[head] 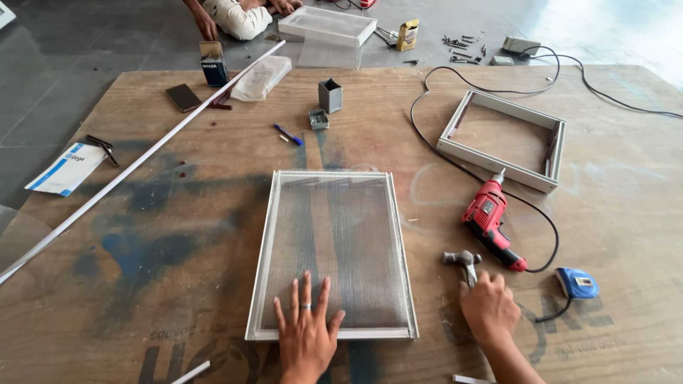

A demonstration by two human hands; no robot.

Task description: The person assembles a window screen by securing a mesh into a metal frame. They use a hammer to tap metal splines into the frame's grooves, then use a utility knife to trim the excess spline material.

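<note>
The left hand (307, 328) lies flat on the mesh of a white screen frame (331, 254), its fingers (306, 289) spread apart and pressing near the frame's near rail. The frame rests flat on the plywood bench (178, 235), right in front of the person, with the mesh already stretched across it and looking taut from edge to edge. The right hand (489, 306) has its fingers clamped around the handle of a hammer (462, 260), whose head hovers just to the right of the frame, apart from it.

Judging by how things lie, the mesh is laid and the frame is assembled; whether its edges are fully fixed cannot be told from here. A second, bare frame (502, 139) sits further back on the right, with no mesh on it.

Close to the hammer lies a red drill (491, 222), its black cord (455, 107) looping across the bench behind the bare frame. A blue tape measure (577, 282) sits just right of the hammer hand. A long white strip (142, 156) runs diagonally across the left side, well apart from the screen frame. Further back are a blue pen (288, 134), a small grey square tube piece (330, 95), a phone (183, 97) and a small box (213, 63). Another person (238, 14) sits on the floor beyond the bench. Nothing lies on the mesh itself besides the left hand.
</note>
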